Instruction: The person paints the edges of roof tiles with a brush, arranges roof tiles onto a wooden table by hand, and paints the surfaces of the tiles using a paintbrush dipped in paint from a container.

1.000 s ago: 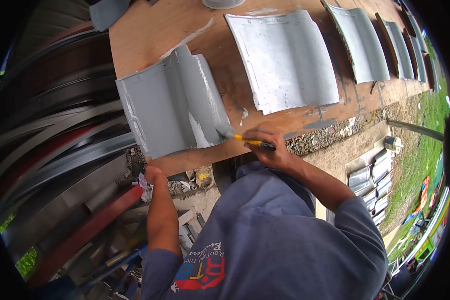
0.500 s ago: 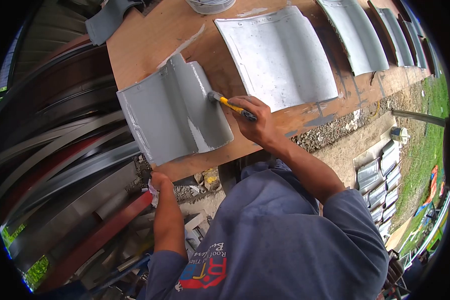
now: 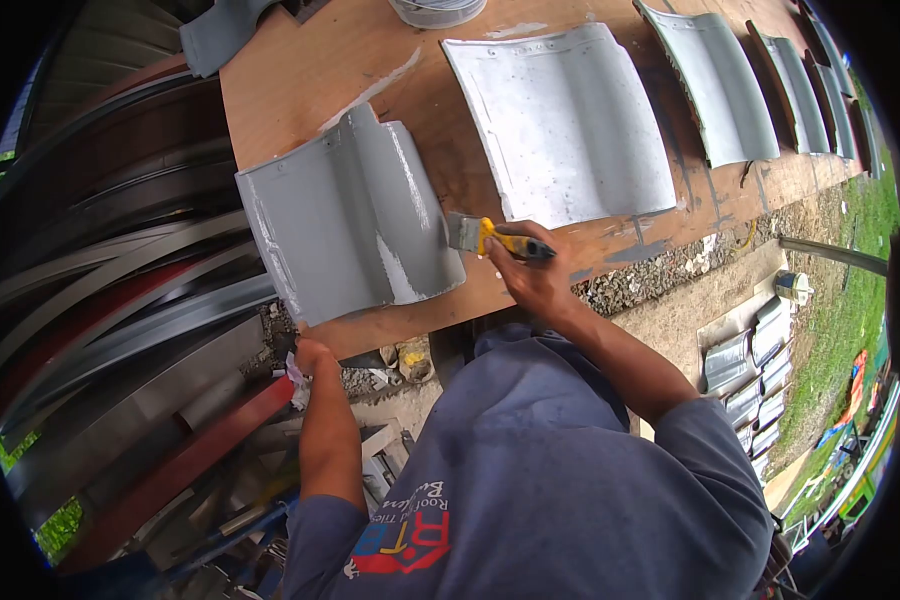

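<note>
My right hand [image 3: 538, 280] is closed round the yellow and black handle of a paintbrush [image 3: 465, 235]. Its wide, grey-coated bristles point left, by the right edge of a wavy roof tile [image 3: 340, 220]. Grey paint covers most of that tile, with pale streaks on its raised roll and left edge. Down at the near left corner of the wooden board [image 3: 370, 335], my left hand [image 3: 316, 356] is closed, its fingers partly hidden. A crumpled white rag [image 3: 297, 382] sticks out from it.
A lighter roof tile [image 3: 570, 120] lies to the right, with more tiles [image 3: 715, 90] further along the board. A clear tub [image 3: 438, 10] stands at the far edge. Curved metal sheets [image 3: 110, 290] crowd the left side. Stacked tiles [image 3: 740, 365] lie on the ground at right.
My right hand has drawn the brush down and right, from the tile's raised roll to its right edge, turning the bristles' flat side into view. My left hand stays near the board corner.
</note>
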`<move>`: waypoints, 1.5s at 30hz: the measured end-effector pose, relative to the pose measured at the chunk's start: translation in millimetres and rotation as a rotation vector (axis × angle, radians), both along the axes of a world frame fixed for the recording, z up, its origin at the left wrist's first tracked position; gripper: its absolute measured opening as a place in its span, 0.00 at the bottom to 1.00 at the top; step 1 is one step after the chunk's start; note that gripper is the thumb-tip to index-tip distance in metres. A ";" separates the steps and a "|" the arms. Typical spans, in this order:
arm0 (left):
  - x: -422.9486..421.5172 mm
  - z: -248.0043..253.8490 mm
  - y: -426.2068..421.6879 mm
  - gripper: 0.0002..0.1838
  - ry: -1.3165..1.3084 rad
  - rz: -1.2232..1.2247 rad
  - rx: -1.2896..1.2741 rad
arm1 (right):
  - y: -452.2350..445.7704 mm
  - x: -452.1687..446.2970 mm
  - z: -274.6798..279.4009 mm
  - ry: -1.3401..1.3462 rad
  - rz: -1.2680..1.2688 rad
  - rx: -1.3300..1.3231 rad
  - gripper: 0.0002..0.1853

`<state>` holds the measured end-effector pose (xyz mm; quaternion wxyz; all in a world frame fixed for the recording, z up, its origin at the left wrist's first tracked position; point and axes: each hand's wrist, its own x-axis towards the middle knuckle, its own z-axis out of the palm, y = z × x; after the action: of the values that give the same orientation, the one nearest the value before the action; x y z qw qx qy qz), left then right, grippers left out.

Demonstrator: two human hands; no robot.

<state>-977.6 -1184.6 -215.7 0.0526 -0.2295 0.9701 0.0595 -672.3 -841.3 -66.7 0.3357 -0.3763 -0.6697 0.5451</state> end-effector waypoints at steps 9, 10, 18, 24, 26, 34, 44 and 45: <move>0.1 3.5 1.0 0.28 0.007 0.163 0.166 | -1.9 27.2 7.7 -0.317 0.245 -0.292 0.10; -8.4 -16.0 -12.1 0.28 0.018 0.119 0.165 | -1.7 25.5 11.3 -0.304 0.208 -0.283 0.10; -0.8 3.4 5.0 0.30 0.076 0.257 0.230 | -36.3 -10.9 21.7 0.028 0.352 0.096 0.09; -0.8 -5.1 0.7 0.30 0.139 0.241 0.275 | -24.6 2.9 17.2 0.090 0.449 0.148 0.07; -2.5 -3.9 -0.1 0.31 0.091 0.251 0.261 | -14.8 25.9 6.2 0.004 0.420 0.125 0.07; 1.7 12.3 9.5 0.27 0.056 0.245 0.232 | -26.0 8.3 15.5 -0.083 0.422 0.221 0.08; 7.7 32.4 13.2 0.25 -0.010 0.158 0.230 | -63.4 -88.2 22.4 0.088 0.756 0.413 0.11; 7.8 32.0 12.9 0.25 -0.007 0.192 0.240 | -64.7 -94.4 26.3 0.085 0.764 0.409 0.11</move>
<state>-969.8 -1171.7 -183.6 0.0773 -0.3134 0.9294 0.1789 -766.7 -906.0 -40.5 0.2048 -0.0042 -0.8407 0.5013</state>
